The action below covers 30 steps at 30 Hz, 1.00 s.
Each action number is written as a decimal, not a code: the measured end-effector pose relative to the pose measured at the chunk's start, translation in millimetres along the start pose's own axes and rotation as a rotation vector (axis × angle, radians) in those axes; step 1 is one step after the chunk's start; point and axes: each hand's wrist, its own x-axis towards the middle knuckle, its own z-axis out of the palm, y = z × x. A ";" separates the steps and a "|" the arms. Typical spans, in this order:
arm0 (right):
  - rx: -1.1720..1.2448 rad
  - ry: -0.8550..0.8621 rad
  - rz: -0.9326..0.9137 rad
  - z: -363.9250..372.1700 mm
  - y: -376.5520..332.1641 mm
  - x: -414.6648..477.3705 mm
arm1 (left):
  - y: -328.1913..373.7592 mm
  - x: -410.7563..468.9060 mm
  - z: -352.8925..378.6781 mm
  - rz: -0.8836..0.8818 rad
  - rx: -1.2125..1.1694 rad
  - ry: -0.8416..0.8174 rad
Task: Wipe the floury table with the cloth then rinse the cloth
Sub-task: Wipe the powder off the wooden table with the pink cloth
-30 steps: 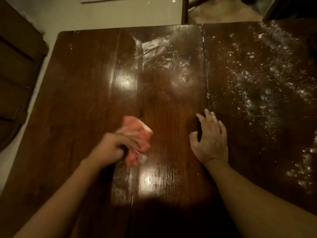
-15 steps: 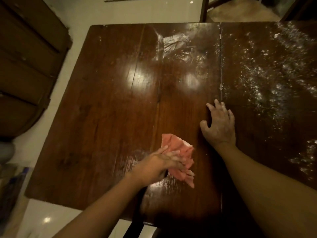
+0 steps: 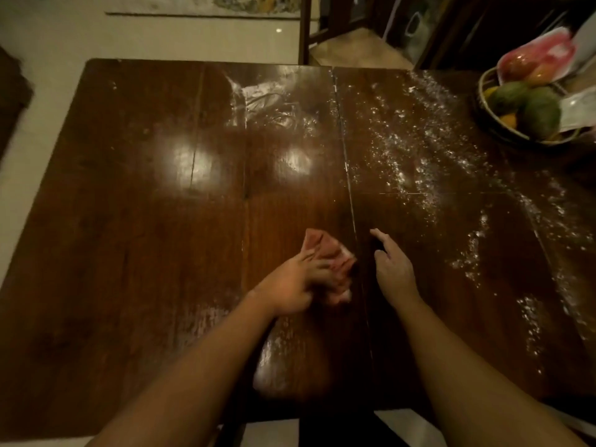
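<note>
A dark wooden table (image 3: 138,240) fills the view. White flour (image 3: 429,175) is scattered over its right half, with faint smears near the front middle. My left hand (image 3: 296,282) presses a crumpled pink cloth (image 3: 325,253) onto the table near the centre seam, fingers over the cloth. Just to its right, my right hand (image 3: 392,269) hovers or rests lightly on the wood, fingers relaxed and holding nothing.
A basket of fruit (image 3: 529,108) with mangoes and a plastic-wrapped tray stands at the table's far right corner. A chair (image 3: 306,30) stands beyond the far edge. Pale floor (image 3: 42,108) lies to the left, and the table's front edge is close to me.
My left hand slid the cloth rightwards across the table toward the centre seam. My right hand went from flat on the wood to lifted and turned slightly. The camera view rose, showing the fruit basket.
</note>
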 end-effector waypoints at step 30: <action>-0.692 -0.001 -0.398 331.2 -166.4 -128.9 | -180.9 -364.0 -157.3 -0.926 0.126 0.498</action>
